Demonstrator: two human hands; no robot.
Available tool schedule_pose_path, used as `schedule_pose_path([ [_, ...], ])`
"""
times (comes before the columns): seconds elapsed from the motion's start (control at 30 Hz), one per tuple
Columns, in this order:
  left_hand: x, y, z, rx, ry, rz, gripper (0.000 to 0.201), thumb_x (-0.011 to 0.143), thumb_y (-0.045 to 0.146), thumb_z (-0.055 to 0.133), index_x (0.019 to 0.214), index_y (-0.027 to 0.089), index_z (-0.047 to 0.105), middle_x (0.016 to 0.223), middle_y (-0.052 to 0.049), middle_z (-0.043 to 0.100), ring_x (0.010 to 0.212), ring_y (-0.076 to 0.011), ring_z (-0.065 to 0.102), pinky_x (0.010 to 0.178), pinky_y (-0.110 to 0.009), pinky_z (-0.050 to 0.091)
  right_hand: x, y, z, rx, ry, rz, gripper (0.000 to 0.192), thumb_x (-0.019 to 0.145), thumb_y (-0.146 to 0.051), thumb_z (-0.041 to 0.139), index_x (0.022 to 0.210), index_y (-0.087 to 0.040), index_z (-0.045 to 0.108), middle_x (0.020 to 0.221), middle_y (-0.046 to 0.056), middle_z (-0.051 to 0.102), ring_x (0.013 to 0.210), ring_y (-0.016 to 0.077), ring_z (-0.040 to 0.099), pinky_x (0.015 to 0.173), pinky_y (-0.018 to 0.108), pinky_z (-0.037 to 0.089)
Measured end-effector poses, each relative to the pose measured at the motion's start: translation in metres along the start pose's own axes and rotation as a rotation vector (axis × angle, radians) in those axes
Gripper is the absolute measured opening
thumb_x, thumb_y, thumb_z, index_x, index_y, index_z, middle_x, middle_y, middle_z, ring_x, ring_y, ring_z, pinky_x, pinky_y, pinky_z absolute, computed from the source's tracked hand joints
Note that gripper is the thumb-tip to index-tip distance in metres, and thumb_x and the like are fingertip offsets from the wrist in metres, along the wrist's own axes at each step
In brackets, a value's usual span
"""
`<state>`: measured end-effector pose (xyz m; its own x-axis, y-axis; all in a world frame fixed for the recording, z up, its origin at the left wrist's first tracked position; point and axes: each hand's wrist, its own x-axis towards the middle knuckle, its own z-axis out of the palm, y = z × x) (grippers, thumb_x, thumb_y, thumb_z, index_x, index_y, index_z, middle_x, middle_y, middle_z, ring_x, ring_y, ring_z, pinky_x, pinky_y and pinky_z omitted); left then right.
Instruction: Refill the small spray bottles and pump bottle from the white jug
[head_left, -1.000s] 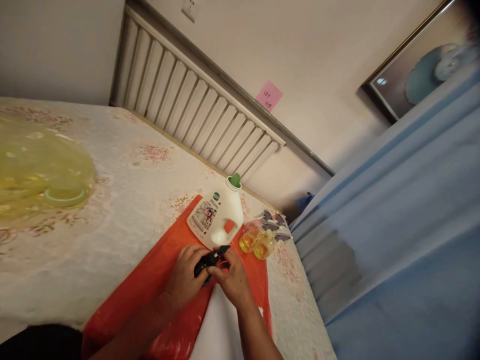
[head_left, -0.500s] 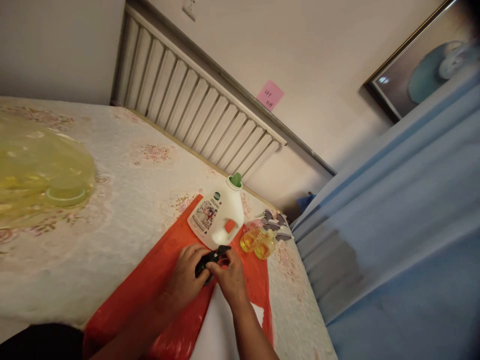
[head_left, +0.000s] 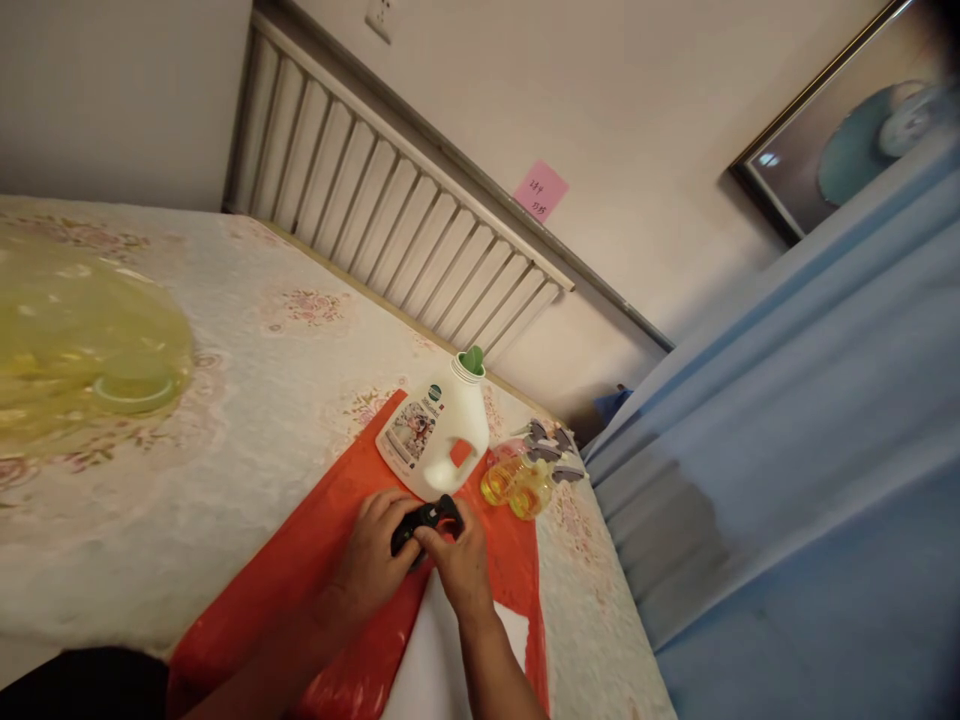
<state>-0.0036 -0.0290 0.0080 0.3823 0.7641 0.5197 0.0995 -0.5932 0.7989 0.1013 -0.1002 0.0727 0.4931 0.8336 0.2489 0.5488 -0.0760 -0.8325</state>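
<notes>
Both my hands meet over a red plastic sheet (head_left: 330, 520). My left hand (head_left: 379, 545) is wrapped round the body of a black object with a trigger-like end (head_left: 426, 517), perhaps a small spray bottle; its lower part is hidden by my fingers. My right hand (head_left: 461, 560) grips the curved upper end between thumb and fingers. Just beyond stands a white jug (head_left: 450, 420), its green cap piece (head_left: 472, 359) tilted in the open neck. To its right are small clear spray bottles (head_left: 529, 497) with yellow liquid and grey tops.
White paper or cloth (head_left: 435, 650) lies under my right forearm. A large translucent yellow basin-like thing (head_left: 97, 330) occupies the left of the flowered tablecloth (head_left: 255, 400). Behind the table runs a radiator (head_left: 390, 190); a blue curtain (head_left: 787, 450) hangs at the right.
The trigger-like end of the black object has turned in my fingers, so its curved side now shows. Hands and jug stay almost in place.
</notes>
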Motion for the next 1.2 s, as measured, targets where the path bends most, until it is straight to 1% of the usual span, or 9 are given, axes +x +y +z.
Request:
schedule_pose_path([
  [0.13, -0.001, 0.000, 0.000, -0.011, -0.003, 0.005, 0.023, 0.078, 0.018, 0.056, 0.100, 0.019, 0.065, 0.107, -0.009, 0.064, 0.106, -0.0282, 0.054, 0.097, -0.048, 0.045, 0.002, 0.001, 0.006, -0.074, 0.092, 0.058, 0.021, 0.061, -0.016, 0.075, 0.080, -0.019, 0.065, 0.075, -0.002, 0.065, 0.073, 0.0185, 0.060, 0.070, 0.028, 0.050],
  [0.3, -0.001, 0.000, 0.000, -0.020, 0.005, 0.004, 0.025, 0.079, 0.017, 0.056, 0.102, 0.020, 0.064, 0.109, -0.008, 0.063, 0.106, -0.0273, 0.053, 0.098, -0.048, 0.045, -0.001, 0.006, -0.001, 0.042, -0.025, -0.083, 0.039, 0.070, -0.020, 0.068, 0.109, -0.021, 0.066, 0.111, 0.005, 0.067, 0.102, 0.0222, 0.061, 0.090, 0.032, 0.048],
  [0.4, -0.001, 0.000, 0.000, -0.020, 0.006, 0.000, 0.028, 0.079, 0.015, 0.055, 0.105, 0.020, 0.064, 0.109, -0.008, 0.062, 0.106, -0.0269, 0.053, 0.098, -0.047, 0.045, -0.001, 0.009, 0.000, 0.026, -0.040, -0.092, 0.026, 0.073, -0.019, 0.064, 0.098, -0.020, 0.069, 0.099, 0.003, 0.067, 0.092, 0.0206, 0.062, 0.084, 0.031, 0.049],
  [0.53, 0.000, 0.000, 0.000, -0.021, 0.001, 0.005, 0.024, 0.080, 0.017, 0.054, 0.101, 0.019, 0.064, 0.106, -0.008, 0.063, 0.104, -0.0270, 0.053, 0.095, -0.047, 0.046, 0.000, 0.010, 0.008, -0.068, 0.080, 0.050, 0.019, 0.066, -0.018, 0.071, 0.084, -0.019, 0.067, 0.080, 0.000, 0.067, 0.076, 0.0195, 0.060, 0.073, 0.030, 0.048],
  [0.6, 0.000, 0.000, 0.000, -0.017, -0.001, 0.005, 0.022, 0.081, 0.018, 0.054, 0.100, 0.019, 0.064, 0.106, -0.008, 0.063, 0.104, -0.0271, 0.053, 0.095, -0.047, 0.046, 0.000, 0.008, 0.008, -0.061, 0.087, 0.059, 0.024, 0.064, -0.019, 0.072, 0.087, -0.019, 0.067, 0.084, 0.001, 0.068, 0.079, 0.0203, 0.061, 0.075, 0.030, 0.048],
  [0.73, 0.000, 0.001, 0.000, -0.011, -0.006, 0.003, 0.025, 0.080, 0.018, 0.054, 0.103, 0.018, 0.064, 0.108, -0.009, 0.062, 0.105, -0.0275, 0.053, 0.096, -0.047, 0.045, -0.002, 0.005, 0.002, 0.029, -0.012, -0.074, 0.029, 0.071, -0.022, 0.068, 0.100, -0.021, 0.068, 0.107, 0.005, 0.067, 0.096, 0.0217, 0.061, 0.083, 0.031, 0.048],
  [0.83, 0.000, 0.001, 0.000, -0.010, 0.000, -0.002, 0.028, 0.078, 0.015, 0.054, 0.104, 0.018, 0.064, 0.108, -0.009, 0.062, 0.106, -0.0273, 0.053, 0.097, -0.047, 0.045, -0.002, 0.004, 0.001, 0.026, -0.032, -0.102, 0.021, 0.075, -0.020, 0.063, 0.095, -0.021, 0.070, 0.097, 0.002, 0.067, 0.090, 0.0197, 0.061, 0.079, 0.029, 0.047],
  [1.07, 0.000, 0.001, -0.002, -0.017, -0.023, -0.011, 0.025, 0.079, 0.016, 0.053, 0.101, 0.020, 0.064, 0.107, -0.008, 0.063, 0.106, -0.0270, 0.053, 0.097, -0.046, 0.045, -0.001, 0.005, 0.015, -0.104, 0.145, 0.039, 0.014, 0.065, -0.019, 0.071, 0.075, -0.019, 0.061, 0.072, -0.003, 0.060, 0.069, 0.0174, 0.055, 0.067, 0.028, 0.045],
  [1.2, 0.000, 0.002, -0.001, -0.013, -0.017, -0.007, 0.024, 0.079, 0.016, 0.054, 0.101, 0.019, 0.064, 0.106, -0.008, 0.063, 0.105, -0.0270, 0.053, 0.096, -0.046, 0.046, -0.002, 0.004, 0.010, -0.052, 0.073, -0.006, 0.024, 0.068, -0.017, 0.069, 0.091, -0.019, 0.066, 0.089, 0.001, 0.066, 0.082, 0.0195, 0.060, 0.076, 0.029, 0.047],
])
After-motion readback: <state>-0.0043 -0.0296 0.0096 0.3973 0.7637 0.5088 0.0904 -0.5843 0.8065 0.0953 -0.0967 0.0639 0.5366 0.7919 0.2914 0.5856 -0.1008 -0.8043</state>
